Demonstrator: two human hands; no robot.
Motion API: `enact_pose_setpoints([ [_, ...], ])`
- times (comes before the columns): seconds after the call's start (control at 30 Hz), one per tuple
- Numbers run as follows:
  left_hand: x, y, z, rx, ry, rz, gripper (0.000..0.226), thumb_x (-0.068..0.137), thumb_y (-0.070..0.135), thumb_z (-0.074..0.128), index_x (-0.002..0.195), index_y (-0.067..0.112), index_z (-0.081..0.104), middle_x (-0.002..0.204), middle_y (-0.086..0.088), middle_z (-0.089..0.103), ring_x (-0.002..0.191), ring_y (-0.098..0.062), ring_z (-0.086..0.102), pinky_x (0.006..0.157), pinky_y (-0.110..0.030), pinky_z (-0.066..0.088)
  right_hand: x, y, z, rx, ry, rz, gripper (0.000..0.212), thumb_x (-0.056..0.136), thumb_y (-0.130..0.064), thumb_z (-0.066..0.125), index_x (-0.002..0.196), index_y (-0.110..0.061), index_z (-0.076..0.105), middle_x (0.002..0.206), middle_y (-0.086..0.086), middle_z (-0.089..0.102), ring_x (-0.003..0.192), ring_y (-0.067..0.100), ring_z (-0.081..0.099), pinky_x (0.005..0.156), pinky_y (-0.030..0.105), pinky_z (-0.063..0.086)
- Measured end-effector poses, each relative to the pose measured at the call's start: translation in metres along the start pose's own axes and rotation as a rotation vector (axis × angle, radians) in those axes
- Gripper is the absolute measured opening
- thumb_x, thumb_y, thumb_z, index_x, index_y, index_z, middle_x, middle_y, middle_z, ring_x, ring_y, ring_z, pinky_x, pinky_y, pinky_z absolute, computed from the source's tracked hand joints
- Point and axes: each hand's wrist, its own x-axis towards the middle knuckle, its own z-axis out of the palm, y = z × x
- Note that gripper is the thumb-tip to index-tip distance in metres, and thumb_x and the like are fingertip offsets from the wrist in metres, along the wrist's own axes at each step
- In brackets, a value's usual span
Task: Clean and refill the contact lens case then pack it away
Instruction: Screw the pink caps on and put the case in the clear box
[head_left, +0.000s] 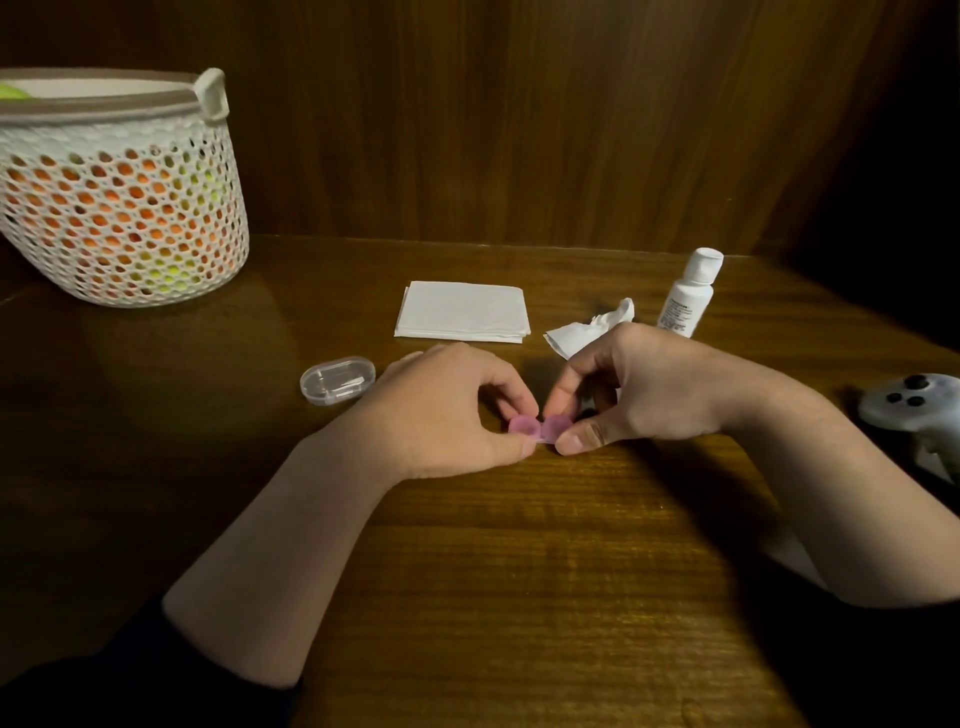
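A small pink contact lens case (537, 427) with two round wells lies on the wooden table between my hands. My left hand (447, 410) pinches its left well between thumb and fingers. My right hand (639, 387) pinches the right well, thumb at the front. A white solution bottle (688, 293) with a closed cap stands behind my right hand. A clear oval plastic box (337, 380), lid closed, sits left of my left hand.
A folded white tissue (462, 312) lies at the back centre and a crumpled one (589, 325) beside the bottle. A white mesh basket (122, 202) with orange and yellow contents stands far left. A pale game controller (917, 405) rests at the right edge.
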Motion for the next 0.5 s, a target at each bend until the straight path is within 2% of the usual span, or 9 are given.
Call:
enact_pose_setpoints([
  [0.03,-0.0004,0.0011,-0.0001,0.031,0.015,-0.003,0.036,0.074,0.071,0.080,0.102,0.048,0.076,0.091,0.030,0.071,0.088,0.023,0.054,0.065,-0.022,0.037,0.0002,0.0003,-0.0002,-0.001,0.002,-0.003,0.020,0.079,-0.041,0.090,0.096,-0.043,0.081,0.094,-0.026,0.079,0.094,-0.003,0.072,0.084,0.028,0.058],
  [0.1,0.0006,0.0026,-0.0005,0.077,0.035,-0.030,0.046,0.068,0.081,0.077,0.098,0.046,0.076,0.088,0.027,0.071,0.084,0.014,0.060,0.066,-0.024,0.040,0.0004,0.0011,-0.0005,-0.001,0.004,-0.006,0.019,0.079,-0.040,0.090,0.096,-0.043,0.081,0.094,-0.026,0.079,0.094,-0.005,0.071,0.080,0.022,0.055],
  [0.2,0.0031,0.0030,0.0007,0.050,0.053,-0.058,0.030,0.073,0.070,0.084,0.087,0.044,0.076,0.083,0.025,0.072,0.080,0.006,0.063,0.065,-0.023,0.042,0.0006,0.0024,-0.0007,-0.001,-0.001,-0.013,0.019,0.080,-0.037,0.090,0.096,-0.042,0.081,0.094,-0.028,0.078,0.094,-0.008,0.071,0.072,0.012,0.054],
  [0.3,0.0029,0.0031,0.0019,0.015,0.035,-0.051,0.019,0.077,0.057,0.088,0.087,0.045,0.078,0.086,0.026,0.072,0.085,0.005,0.061,0.067,-0.025,0.042,-0.0001,0.0038,-0.0005,-0.001,0.008,-0.024,0.019,0.080,-0.036,0.091,0.097,-0.041,0.081,0.093,-0.027,0.079,0.093,-0.007,0.071,0.071,0.006,0.053],
  [0.4,0.0027,0.0044,0.0014,-0.008,0.012,-0.046,0.013,0.081,0.049,0.088,0.090,0.046,0.079,0.091,0.026,0.071,0.088,0.003,0.059,0.068,-0.025,0.041,-0.0002,0.0024,-0.0004,-0.011,0.012,-0.016,0.019,0.080,-0.038,0.090,0.096,-0.041,0.081,0.093,-0.028,0.078,0.092,-0.007,0.071,0.072,0.010,0.054],
  [0.5,0.0015,0.0036,-0.0001,0.001,-0.001,-0.049,0.014,0.083,0.051,0.086,0.093,0.047,0.078,0.094,0.027,0.071,0.090,0.004,0.058,0.071,-0.027,0.042,0.0010,0.0007,0.0000,-0.007,0.008,-0.004,0.019,0.081,-0.037,0.090,0.097,-0.041,0.081,0.093,-0.027,0.078,0.093,-0.008,0.071,0.076,0.016,0.052],
])
